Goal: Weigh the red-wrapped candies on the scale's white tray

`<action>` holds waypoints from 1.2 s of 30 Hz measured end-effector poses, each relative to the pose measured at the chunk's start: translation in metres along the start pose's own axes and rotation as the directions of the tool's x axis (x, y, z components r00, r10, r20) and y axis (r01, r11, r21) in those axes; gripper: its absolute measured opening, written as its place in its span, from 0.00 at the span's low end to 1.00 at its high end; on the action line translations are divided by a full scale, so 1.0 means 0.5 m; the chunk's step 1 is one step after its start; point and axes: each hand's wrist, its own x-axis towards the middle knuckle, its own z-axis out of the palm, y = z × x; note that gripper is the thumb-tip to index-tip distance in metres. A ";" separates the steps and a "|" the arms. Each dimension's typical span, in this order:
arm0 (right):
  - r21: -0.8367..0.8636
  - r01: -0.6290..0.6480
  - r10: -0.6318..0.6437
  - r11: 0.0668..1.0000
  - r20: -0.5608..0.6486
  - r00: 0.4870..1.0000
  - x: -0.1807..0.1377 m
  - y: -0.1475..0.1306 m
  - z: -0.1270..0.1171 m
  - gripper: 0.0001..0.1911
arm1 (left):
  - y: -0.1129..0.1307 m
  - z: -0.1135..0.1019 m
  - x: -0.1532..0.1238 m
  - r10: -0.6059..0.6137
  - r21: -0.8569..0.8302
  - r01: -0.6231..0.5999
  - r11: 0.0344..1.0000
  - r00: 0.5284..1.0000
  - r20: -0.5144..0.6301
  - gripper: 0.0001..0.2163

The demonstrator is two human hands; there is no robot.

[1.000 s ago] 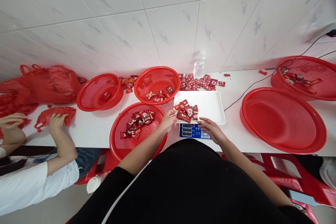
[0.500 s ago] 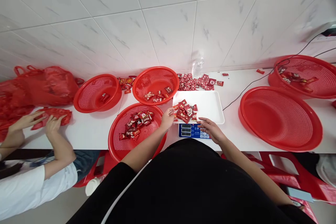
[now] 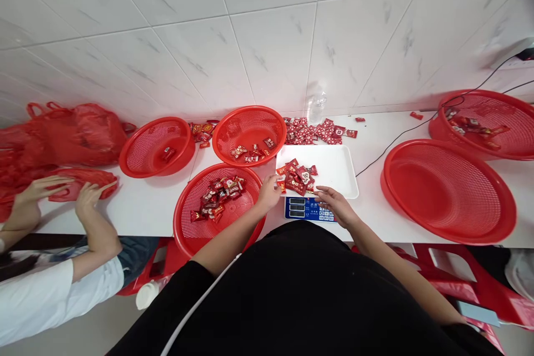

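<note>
A heap of red-wrapped candies (image 3: 298, 176) lies in the left part of a white tray (image 3: 334, 167). The tray sits on a digital scale, whose blue panel (image 3: 308, 209) with displays and keys shows in front. At the tray's left front corner is my left hand (image 3: 269, 194), fingers curved and a little apart beside the outermost candies; no candy shows in its grip. My right hand (image 3: 339, 206) is open, fingers stretched toward the tray's front edge above the keys. It partly hides the panel.
Red baskets with candies stand left (image 3: 217, 228), behind (image 3: 250, 111) and far left (image 3: 158, 122). Two more baskets (image 3: 446, 194) (image 3: 517, 105) stand right. Loose candies (image 3: 304, 132) and a clear bottle (image 3: 317, 105) are along the wall. A cable (image 3: 387, 150) crosses the table. A co-worker's hands (image 3: 88, 197) handle a red bag (image 3: 69, 183).
My hands stay close to the tray with hardly any motion. The whole view has shifted slightly. At the left, the co-worker's fingers have moved a little on the red bag.
</note>
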 end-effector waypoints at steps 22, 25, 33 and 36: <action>-0.662 0.130 -0.240 0.738 -0.078 0.968 0.094 0.005 0.029 0.22 | 0.036 0.046 0.036 0.196 0.348 -0.259 0.901 0.959 0.204 0.16; -0.635 0.130 -0.236 0.762 -0.085 0.968 0.088 0.005 0.024 0.19 | 0.037 0.042 0.030 0.225 0.286 -0.272 0.919 0.957 0.185 0.14; -0.510 0.075 -0.173 0.857 -0.147 0.974 0.046 0.002 -0.014 0.12 | 0.012 -0.022 -0.028 0.114 0.114 -0.108 0.988 0.992 -0.047 0.09; -0.445 0.097 -0.159 0.890 -0.103 0.982 0.024 -0.003 -0.009 0.11 | 0.016 -0.045 -0.056 0.007 -0.013 -0.008 1.000 0.997 -0.079 0.06</action>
